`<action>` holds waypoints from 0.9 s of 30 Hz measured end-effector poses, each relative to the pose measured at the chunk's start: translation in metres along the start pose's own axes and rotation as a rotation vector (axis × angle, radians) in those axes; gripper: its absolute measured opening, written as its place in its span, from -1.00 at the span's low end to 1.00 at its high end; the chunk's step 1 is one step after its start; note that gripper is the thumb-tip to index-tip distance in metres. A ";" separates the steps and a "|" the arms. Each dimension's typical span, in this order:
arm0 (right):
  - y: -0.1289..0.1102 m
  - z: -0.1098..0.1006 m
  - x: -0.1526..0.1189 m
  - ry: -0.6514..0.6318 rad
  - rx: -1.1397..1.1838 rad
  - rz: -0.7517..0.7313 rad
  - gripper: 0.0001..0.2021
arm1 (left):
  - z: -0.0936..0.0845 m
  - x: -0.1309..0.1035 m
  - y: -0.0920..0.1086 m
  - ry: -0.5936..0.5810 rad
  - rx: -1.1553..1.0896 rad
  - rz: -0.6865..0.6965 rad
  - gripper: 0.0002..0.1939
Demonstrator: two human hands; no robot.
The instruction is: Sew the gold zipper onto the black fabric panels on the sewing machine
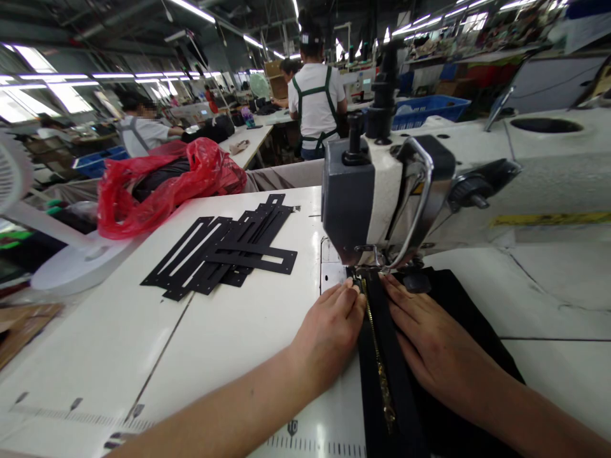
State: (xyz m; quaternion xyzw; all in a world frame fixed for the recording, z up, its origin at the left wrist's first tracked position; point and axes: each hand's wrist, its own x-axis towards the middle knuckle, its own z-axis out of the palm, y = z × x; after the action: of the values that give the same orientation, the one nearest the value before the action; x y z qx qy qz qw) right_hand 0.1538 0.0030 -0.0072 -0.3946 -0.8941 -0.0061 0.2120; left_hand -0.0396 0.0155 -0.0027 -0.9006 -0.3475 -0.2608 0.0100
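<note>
Mostly hidden at its far end, a long black fabric strip with a gold-toothed zipper runs from beneath the needle area of a white and dark-grey sewing machine down past the bottom edge, where it is cut off. The left hand has its fingers bunched and curled at the strip's left side, tips near the presser foot; whether they pinch the fabric or only press it cannot be told. The right hand lies flattened along the strip's right side, fingers stretched forward and together, grasping nothing visible. Beneath it, a wide piece of black cloth spreads rightward, partly covered by the hand and forearm, its lower part running out of view. The needle itself cannot be made out among the metal parts. Left of the machine, flat black slotted strips lie overlapped on the white tabletop, so their number is unclear. A printed scale along the near edge is interrupted by the left forearm. Farther off, a crumpled red plastic bag partly hides dark contents, and a white fan is cropped at the left edge. Beyond, a co-worker in a white shirt stands back turned; more distant people are blurred.
</note>
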 end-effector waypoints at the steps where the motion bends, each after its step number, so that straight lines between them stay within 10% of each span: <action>1: -0.001 0.000 0.000 0.001 0.001 -0.001 -0.54 | 0.000 0.000 0.000 0.000 0.000 0.003 -0.75; 27: 0.006 0.000 0.001 0.092 -0.053 -0.017 -0.57 | -0.003 -0.001 -0.007 0.008 0.047 -0.019 -0.81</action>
State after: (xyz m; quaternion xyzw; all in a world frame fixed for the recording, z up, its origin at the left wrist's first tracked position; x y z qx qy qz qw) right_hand 0.1577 0.0078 -0.0076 -0.3919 -0.8862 -0.0497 0.2421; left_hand -0.0456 0.0192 -0.0020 -0.8958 -0.3619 -0.2561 0.0302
